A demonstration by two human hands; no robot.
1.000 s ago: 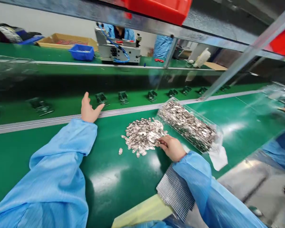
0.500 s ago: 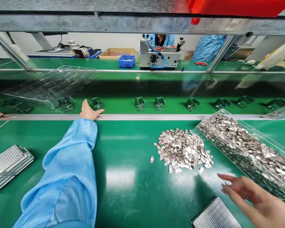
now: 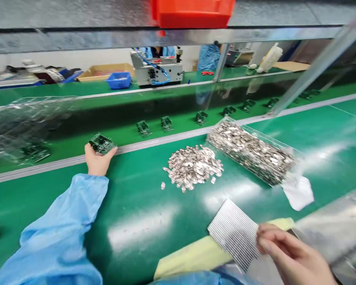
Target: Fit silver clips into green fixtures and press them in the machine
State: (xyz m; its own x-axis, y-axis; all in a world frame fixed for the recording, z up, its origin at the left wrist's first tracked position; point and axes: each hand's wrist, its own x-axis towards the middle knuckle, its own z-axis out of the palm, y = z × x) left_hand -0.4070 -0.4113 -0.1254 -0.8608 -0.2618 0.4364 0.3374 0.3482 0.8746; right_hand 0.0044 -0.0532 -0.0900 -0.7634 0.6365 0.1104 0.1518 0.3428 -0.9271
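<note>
We are pinching a green circuit board (image 3: 101, 143) in our left hand (image 3: 97, 161) at the far edge of the tabletop (image 3: 130, 186); a ridged plate (image 3: 233, 229) is lying immediately left of our right hand (image 3: 290, 253), its hold unclear.

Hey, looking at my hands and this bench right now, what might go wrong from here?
The green circuit board might slip, since the left hand seems to grip it only around its edges.
The pile of metal pieces lies loose on the table, so a sweeping sleeve could scatter it.
The ribbed sheet, right by the right hand, could get bumped.
</note>
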